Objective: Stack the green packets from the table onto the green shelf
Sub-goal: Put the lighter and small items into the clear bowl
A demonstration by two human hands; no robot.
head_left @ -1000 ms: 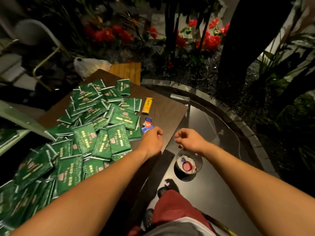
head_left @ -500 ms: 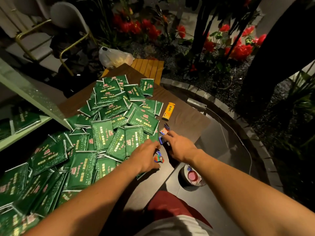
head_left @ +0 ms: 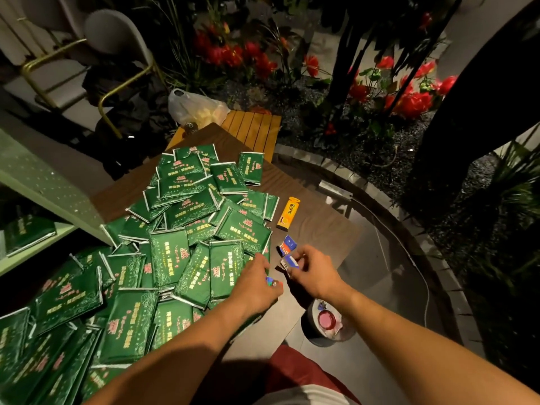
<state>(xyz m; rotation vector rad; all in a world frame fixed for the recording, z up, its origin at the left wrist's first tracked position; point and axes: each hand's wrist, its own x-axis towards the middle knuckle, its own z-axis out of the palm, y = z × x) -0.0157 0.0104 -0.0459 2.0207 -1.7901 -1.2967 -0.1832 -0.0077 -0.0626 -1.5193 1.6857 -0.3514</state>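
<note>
Several green packets (head_left: pixel 169 255) with gold print lie heaped over the brown table (head_left: pixel 318 226). The green shelf (head_left: pixel 43 182) stands at the left, with one green packet (head_left: pixel 26 233) lying on its lower board. My left hand (head_left: pixel 254 283) sits at the pile's right edge, its fingers curled round a small colourful wrapper (head_left: pixel 273 282). My right hand (head_left: pixel 312 273) is just right of it and pinches a small blue-and-white wrapper (head_left: pixel 290 262). Neither hand holds a green packet.
A yellow lighter-shaped pack (head_left: pixel 289 213) and another small blue wrapper (head_left: pixel 287 245) lie on the table's right part. A round bin (head_left: pixel 327 325) with litter stands below the table edge. Chairs, a plastic bag (head_left: pixel 195 108) and red flowers lie beyond.
Both hands moved from the table's near edge onto the table and picked up small wrappers. The view has turned left, and more of the shelf shows.
</note>
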